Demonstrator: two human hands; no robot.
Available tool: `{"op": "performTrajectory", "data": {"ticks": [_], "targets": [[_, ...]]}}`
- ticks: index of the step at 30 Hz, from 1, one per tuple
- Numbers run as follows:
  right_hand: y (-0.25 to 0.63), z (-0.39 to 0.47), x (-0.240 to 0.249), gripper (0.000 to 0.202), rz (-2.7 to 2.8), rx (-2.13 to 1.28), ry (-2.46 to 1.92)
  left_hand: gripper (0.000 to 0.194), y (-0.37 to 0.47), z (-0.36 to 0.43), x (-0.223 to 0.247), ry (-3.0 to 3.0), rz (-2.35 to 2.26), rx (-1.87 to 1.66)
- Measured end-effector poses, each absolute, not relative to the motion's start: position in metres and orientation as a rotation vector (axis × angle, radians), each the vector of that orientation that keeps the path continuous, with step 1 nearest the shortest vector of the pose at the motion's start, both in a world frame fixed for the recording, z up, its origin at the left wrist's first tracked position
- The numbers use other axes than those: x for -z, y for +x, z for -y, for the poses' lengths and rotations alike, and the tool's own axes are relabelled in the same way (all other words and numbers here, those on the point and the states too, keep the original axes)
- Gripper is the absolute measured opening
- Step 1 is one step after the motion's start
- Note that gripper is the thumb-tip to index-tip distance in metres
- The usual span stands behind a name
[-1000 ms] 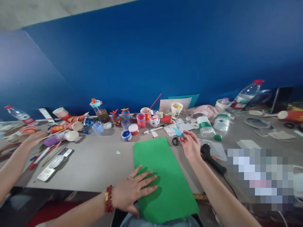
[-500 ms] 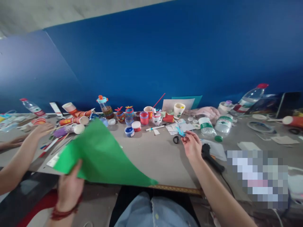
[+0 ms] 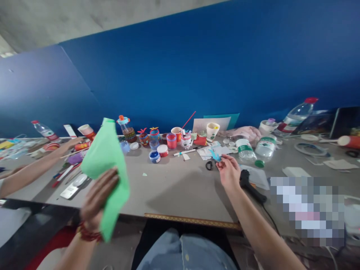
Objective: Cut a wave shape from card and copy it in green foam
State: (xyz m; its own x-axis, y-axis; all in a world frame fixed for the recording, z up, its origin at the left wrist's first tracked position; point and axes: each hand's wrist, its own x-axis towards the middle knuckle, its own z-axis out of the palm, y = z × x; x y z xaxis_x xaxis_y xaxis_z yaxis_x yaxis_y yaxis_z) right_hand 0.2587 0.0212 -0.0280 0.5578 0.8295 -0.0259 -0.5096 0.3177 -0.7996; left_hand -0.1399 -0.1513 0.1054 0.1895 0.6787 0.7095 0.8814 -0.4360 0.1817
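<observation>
Lifted since the earlier frame, when it lay flat on the table (image 3: pixel 174 187), the green sheet (image 3: pixel 108 150) now hangs curled at left, clamped in the left hand (image 3: pixel 98 197). Right hand (image 3: pixel 230 174): fingertips pinched on a blue cutout (image 3: pixel 215 155), near black handles (image 3: pixel 209 165). Apparent step: shifting the sheet leftward; laying it down would call for uncurling it.

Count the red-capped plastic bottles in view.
2. Left bottle: tilted, near the blue wall. Right bottle: tilted, well right of the pink cloth. Clutter may hide others.
</observation>
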Motion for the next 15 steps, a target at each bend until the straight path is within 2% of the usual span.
{"op": "performTrajectory", "data": {"ticks": [2,6,10,15], "targets": [[0.263,-0.02,0.025,0.019,0.415,-0.885,-0.858,0.04,-0.112,0.114,-0.071,-2.575,0.891,0.992],[0.273,-0.017,0.016,0.016,0.41,-0.8,-0.82,0.034,-0.054,0.082,-0.013,-2.96,0.501,0.468],[0.276,-0.013,0.005,0.016,0.441,-0.746,-0.8,0.032,-0.022,0.078,0.018,-3.074,0.324,0.317],[0.267,-0.002,-0.006,0.016,0.592,-0.909,-0.802,0.037,-0.017,0.067,0.033,-3.119,0.261,0.279]]}}
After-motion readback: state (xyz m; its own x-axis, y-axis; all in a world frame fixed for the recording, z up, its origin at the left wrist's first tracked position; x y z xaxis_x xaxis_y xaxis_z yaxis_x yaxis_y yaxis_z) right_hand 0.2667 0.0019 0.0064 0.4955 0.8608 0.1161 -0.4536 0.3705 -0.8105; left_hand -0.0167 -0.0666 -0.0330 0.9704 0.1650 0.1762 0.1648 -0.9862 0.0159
